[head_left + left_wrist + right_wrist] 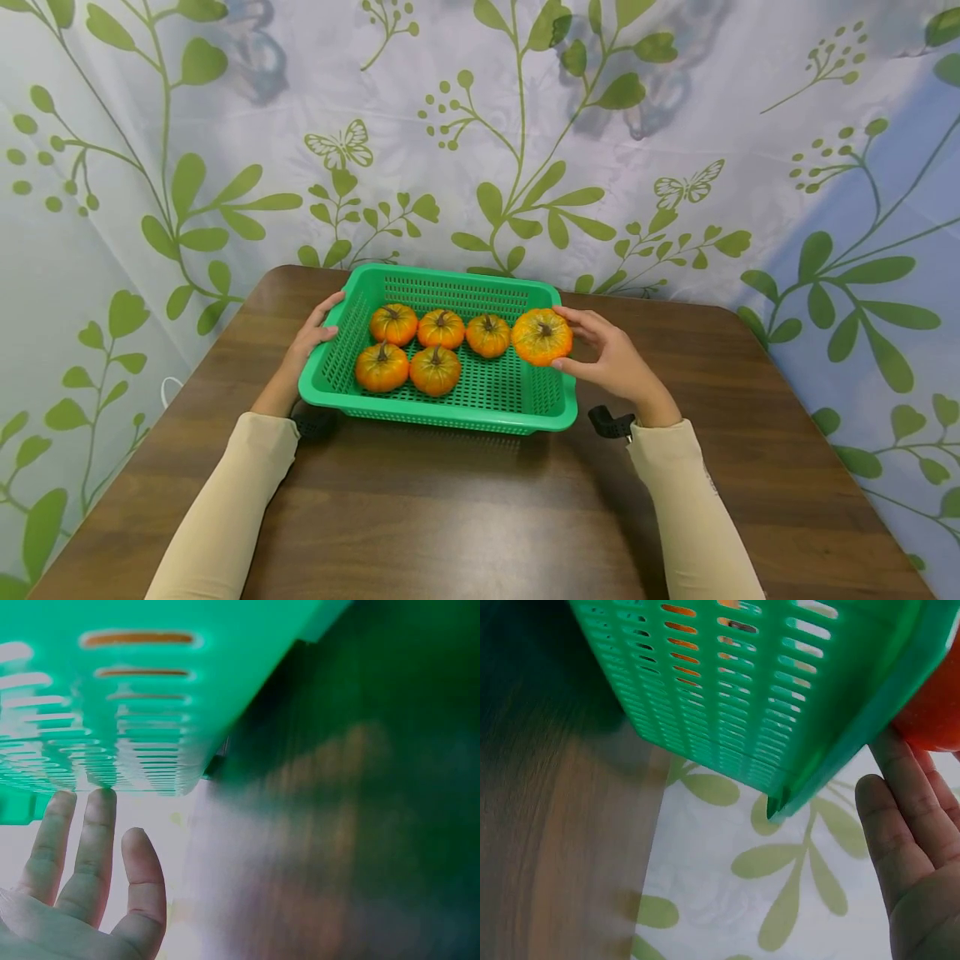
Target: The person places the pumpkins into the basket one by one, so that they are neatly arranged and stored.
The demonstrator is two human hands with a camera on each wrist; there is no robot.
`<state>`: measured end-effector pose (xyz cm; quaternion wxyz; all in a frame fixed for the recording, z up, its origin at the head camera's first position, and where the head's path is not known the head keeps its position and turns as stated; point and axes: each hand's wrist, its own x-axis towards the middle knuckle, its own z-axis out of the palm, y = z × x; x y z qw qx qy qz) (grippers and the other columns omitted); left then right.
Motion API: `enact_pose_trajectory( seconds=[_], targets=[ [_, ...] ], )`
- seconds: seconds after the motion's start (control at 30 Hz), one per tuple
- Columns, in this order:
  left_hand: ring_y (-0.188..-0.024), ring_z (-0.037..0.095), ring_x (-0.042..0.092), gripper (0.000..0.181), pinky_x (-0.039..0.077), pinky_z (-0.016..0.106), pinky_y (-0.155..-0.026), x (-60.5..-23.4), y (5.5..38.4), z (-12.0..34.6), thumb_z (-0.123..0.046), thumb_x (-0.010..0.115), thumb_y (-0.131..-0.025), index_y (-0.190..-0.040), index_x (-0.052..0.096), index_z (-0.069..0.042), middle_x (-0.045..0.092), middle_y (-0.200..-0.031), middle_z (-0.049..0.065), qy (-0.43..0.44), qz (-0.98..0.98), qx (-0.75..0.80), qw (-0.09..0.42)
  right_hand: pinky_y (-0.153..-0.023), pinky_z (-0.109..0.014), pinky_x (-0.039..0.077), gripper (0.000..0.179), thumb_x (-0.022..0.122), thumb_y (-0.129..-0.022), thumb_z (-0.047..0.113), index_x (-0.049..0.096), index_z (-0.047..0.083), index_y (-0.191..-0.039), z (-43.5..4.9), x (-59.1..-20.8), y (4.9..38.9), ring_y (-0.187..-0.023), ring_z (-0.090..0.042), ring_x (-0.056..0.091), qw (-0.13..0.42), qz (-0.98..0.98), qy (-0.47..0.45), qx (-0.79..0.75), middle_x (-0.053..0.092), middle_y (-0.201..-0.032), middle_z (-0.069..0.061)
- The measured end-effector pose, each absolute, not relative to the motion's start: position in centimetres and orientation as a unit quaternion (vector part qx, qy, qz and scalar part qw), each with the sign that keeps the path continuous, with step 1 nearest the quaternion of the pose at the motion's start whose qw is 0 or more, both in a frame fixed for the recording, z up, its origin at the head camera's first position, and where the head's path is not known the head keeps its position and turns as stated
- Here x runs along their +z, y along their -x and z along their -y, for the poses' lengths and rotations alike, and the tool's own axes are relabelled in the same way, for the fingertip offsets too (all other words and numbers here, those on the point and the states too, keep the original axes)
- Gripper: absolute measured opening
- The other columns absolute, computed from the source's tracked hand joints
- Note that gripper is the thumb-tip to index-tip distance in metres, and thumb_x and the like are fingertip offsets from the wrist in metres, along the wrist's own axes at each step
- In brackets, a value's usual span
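My right hand (615,358) pinches a small orange pumpkin (542,337) between thumb and fingers, over the right end of a green plastic basket (438,423). Its stem faces up in the head view. In the right wrist view, only part of that pumpkin (934,712) shows, beside the basket rim. Several similar pumpkins sit in the basket, among them a front-left one (382,369) and one in the back row (488,336). At the basket's left end, my left hand (303,342) rests on the rim. The left wrist view shows its fingers (94,847) fairly straight near the slotted wall.
The basket stands on a brown wooden table (442,508), close to its back edge. A curtain (405,175) with green leaves and butterflies hangs behind and on both sides. Black wrist devices (611,422) show at both wrists. A white cable loop (169,385) lies at the left edge.
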<state>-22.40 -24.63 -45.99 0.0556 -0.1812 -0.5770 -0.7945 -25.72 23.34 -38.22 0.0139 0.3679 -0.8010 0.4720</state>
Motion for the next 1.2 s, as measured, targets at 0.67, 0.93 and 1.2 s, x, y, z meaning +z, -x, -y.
enact_pose_trajectory(
  seconds=[0.67, 0.93, 1.2],
  targets=[
    [-0.119, 0.008, 0.062, 0.058, 0.053, 0.022, -0.094, -46.0, 22.3, 24.2, -0.001, 0.038, -0.103, -0.15, 0.057, -0.029, 0.06, -0.14, -0.011, 0.159, 0.585, -0.793, 0.055, -0.111, -0.062, 0.047, 0.072, 0.089, -0.09, 0.011, 0.058, 0.002, -0.154, -21.8, -37.7, 27.5, -0.13, -0.035, 0.061, -0.052, 0.826, -0.44, 0.348, 0.065, -0.145, -0.016],
    [-0.117, 0.009, 0.063, 0.056, 0.055, 0.023, -0.091, -46.1, 22.4, 24.0, -0.001, 0.039, -0.104, -0.146, 0.059, -0.031, 0.061, -0.139, -0.009, 0.178, 0.575, -0.797, 0.052, -0.105, -0.059, 0.052, 0.071, 0.09, -0.089, 0.016, 0.06, 0.002, -0.152, -20.9, -37.4, 28.2, -0.124, -0.036, 0.065, -0.086, 0.829, -0.452, 0.317, 0.063, -0.149, -0.018],
    [-0.117, 0.008, 0.063, 0.057, 0.054, 0.021, -0.092, -46.1, 22.5, 23.7, 0.0, 0.039, -0.103, -0.145, 0.06, -0.032, 0.062, -0.139, -0.009, 0.182, 0.569, -0.8, 0.052, -0.107, -0.059, 0.051, 0.073, 0.089, -0.092, 0.023, 0.057, 0.003, -0.155, -19.6, -37.3, 28.2, -0.122, -0.034, 0.066, -0.129, 0.838, -0.452, 0.276, 0.06, -0.154, -0.016]
  ],
)
